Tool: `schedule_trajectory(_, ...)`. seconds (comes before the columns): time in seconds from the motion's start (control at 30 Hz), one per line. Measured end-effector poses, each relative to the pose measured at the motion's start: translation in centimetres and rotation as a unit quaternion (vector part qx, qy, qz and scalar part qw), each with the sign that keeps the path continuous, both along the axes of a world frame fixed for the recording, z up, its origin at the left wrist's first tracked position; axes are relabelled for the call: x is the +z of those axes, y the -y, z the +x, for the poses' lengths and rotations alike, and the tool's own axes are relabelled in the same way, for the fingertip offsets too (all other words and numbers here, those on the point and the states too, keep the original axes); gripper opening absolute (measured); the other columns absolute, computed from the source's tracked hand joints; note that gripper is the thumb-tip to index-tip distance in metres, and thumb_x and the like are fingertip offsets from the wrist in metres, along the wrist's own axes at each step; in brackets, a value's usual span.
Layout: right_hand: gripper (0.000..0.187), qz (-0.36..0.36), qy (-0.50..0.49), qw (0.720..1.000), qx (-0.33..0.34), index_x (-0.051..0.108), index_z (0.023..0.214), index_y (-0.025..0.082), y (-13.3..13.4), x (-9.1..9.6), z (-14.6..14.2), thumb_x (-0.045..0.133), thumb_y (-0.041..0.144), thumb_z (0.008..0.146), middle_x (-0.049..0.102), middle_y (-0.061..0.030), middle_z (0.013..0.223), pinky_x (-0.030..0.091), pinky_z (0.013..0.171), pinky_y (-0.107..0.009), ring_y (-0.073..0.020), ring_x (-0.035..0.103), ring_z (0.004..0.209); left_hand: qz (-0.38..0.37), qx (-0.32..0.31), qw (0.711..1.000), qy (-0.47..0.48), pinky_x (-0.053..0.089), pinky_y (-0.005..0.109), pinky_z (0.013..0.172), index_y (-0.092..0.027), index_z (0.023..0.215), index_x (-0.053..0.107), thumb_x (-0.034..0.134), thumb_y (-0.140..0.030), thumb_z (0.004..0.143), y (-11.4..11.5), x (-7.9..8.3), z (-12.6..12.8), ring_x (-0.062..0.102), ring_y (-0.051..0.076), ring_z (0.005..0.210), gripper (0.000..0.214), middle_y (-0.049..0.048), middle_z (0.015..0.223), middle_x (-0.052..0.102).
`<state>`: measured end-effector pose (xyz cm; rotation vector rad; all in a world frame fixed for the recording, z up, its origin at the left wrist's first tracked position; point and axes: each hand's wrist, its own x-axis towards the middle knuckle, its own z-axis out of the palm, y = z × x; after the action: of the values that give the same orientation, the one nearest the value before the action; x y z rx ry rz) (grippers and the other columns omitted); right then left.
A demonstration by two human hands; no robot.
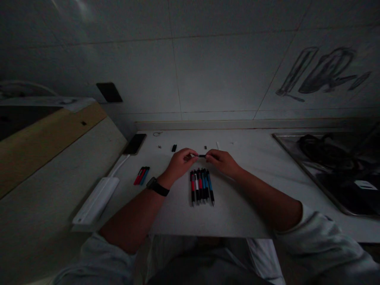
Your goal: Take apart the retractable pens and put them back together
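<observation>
A short, thin black pen part (pixel 202 156) bridges the gap between my two hands. The fingertips of my left hand (pixel 183 160) pinch its left end, and those of my right hand (pixel 221 160) close on its right end. Just below lies a row of several click pens (pixel 202 188) with red, white and blue barrels and black grips, tips toward me. Left of my left wrist are a few red and blue barrel-like pieces (pixel 141 175). Small black pieces (pixel 174 148) and tiny dark bits (pixel 205 147) sit beyond my hands.
A phone (pixel 135 144) lies at the table's back left, near a white power strip (pixel 96 201). A metal-rimmed basin (pixel 308 174) with dark items occupies the right. Tiny parts (pixel 159 147) and a thin white stick (pixel 218 145) lie toward the wall.
</observation>
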<state>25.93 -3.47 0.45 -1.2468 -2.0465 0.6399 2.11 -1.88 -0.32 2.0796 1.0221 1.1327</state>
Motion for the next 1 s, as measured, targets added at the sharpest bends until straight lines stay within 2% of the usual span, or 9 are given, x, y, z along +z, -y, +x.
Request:
schedule_trajectory(0.2, 0.039, 0.01, 0.022, 1.0, 0.006, 0.069, 0.086, 0.022, 0.1, 0.0, -0.1, 0.044, 0.045, 0.105, 0.074, -0.0033, 0.083, 0.046, 0.075, -0.029, -0.0181, 0.067, 0.079, 0.069, -0.016, 0.997, -0.024, 0.056, 0.035, 0.085, -0.021, 0.096, 0.069, 0.066, -0.026, 0.097, 0.2, 0.5, 0.1, 0.066, 0.019, 0.094, 0.006, 0.0068, 0.1, 0.069)
schedule_trajectory(0.47, 0.027, 0.018, -0.023, 1.0, -0.004, 0.068, 0.101, 0.022, 0.2, -0.2, -0.3, 0.059, 0.047, 0.097, 0.074, -0.0034, 0.089, 0.046, 0.072, -0.029, -0.0171, 0.063, 0.075, 0.108, -0.012, 0.993, -0.037, 0.053, 0.036, 0.092, -0.021, 0.096, 0.067, 0.06, -0.024, 0.101, 0.3, 0.5, 0.0, 0.064, 0.019, 0.101, 0.009, 0.0071, 0.104, 0.067)
schedule_trajectory(0.63, 0.037, -0.022, -0.01, 1.0, 0.001, 0.065, 0.089, 0.022, 0.1, -0.4, -0.2, 0.046, 0.051, 0.102, 0.071, -0.0034, 0.081, 0.046, 0.072, -0.031, -0.018, 0.064, 0.075, 0.11, 0.002, 0.993, -0.04, 0.053, 0.036, 0.093, -0.021, 0.095, 0.067, 0.061, -0.023, 0.099, 0.3, 0.6, 0.1, 0.064, 0.02, 0.102, 0.008, 0.0069, 0.105, 0.066)
schedule_trajectory(0.7, 0.03, -0.02, -0.023, 1.0, -0.003, 0.065, 0.101, 0.023, 0.0, -0.5, -0.2, 0.055, 0.051, 0.098, 0.072, -0.0037, 0.088, 0.047, 0.072, -0.03, -0.018, 0.064, 0.076, 0.11, 0.006, 0.993, -0.039, 0.053, 0.036, 0.093, -0.022, 0.094, 0.067, 0.062, -0.022, 0.099, 0.4, 0.6, 0.1, 0.064, 0.02, 0.101, 0.007, 0.0067, 0.105, 0.065)
schedule_trajectory(0.77, 0.032, -0.023, -0.035, 0.999, -0.007, 0.063, 0.109, 0.023, 0.0, -0.5, -0.2, 0.061, 0.051, 0.094, 0.072, -0.0041, 0.092, 0.047, 0.072, -0.03, -0.0182, 0.064, 0.077, 0.113, 0.008, 0.993, -0.037, 0.053, 0.036, 0.093, -0.021, 0.094, 0.067, 0.063, -0.022, 0.099, 0.4, 0.7, 0.1, 0.064, 0.02, 0.102, 0.006, 0.0068, 0.105, 0.065)
schedule_trajectory(0.83, 0.034, -0.042, -0.037, 0.998, 0.001, 0.064, 0.1, 0.022, 0.1, -0.5, -0.3, 0.052, 0.053, 0.099, 0.071, -0.0035, 0.086, 0.047, 0.073, -0.031, -0.0183, 0.063, 0.077, 0.118, 0.008, 0.992, -0.039, 0.053, 0.037, 0.094, -0.021, 0.094, 0.067, 0.063, -0.023, 0.099, 0.4, 0.6, 0.1, 0.064, 0.02, 0.103, 0.007, 0.007, 0.105, 0.065)
schedule_trajectory(0.9, 0.044, -0.055, -0.035, 0.998, 0.012, 0.063, 0.085, 0.021, 0.1, -0.6, -0.4, 0.04, 0.053, 0.104, 0.067, -0.0028, 0.077, 0.047, 0.074, -0.031, -0.0178, 0.062, 0.074, 0.12, 0.005, 0.992, -0.042, 0.053, 0.037, 0.095, -0.021, 0.093, 0.067, 0.063, -0.023, 0.099, 0.3, 0.5, 0.1, 0.064, 0.02, 0.103, 0.007, 0.0071, 0.105, 0.065)
schedule_trajectory(0.93, 0.045, -0.055, -0.038, 0.998, 0.016, 0.062, 0.082, 0.021, 0.0, -0.7, -0.4, 0.039, 0.053, 0.105, 0.066, -0.0024, 0.076, 0.047, 0.074, -0.032, -0.0176, 0.062, 0.073, 0.122, 0.004, 0.992, -0.04, 0.054, 0.036, 0.094, -0.021, 0.093, 0.067, 0.063, -0.023, 0.099, 0.3, 0.5, 0.1, 0.064, 0.019, 0.102, 0.008, 0.007, 0.105, 0.065)
schedule_trajectory(1.0, 0.036, -0.05, -0.057, 0.997, 0.013, 0.063, 0.089, 0.022, 0.0, -0.9, -0.5, 0.048, 0.052, 0.101, 0.067, -0.0015, 0.077, 0.047, 0.073, -0.031, -0.0174, 0.062, 0.072, 0.124, 0.003, 0.992, -0.032, 0.054, 0.035, 0.091, -0.021, 0.093, 0.066, 0.063, -0.023, 0.099, 0.3, 0.4, 0.2, 0.064, 0.019, 0.1, 0.008, 0.0065, 0.103, 0.064)
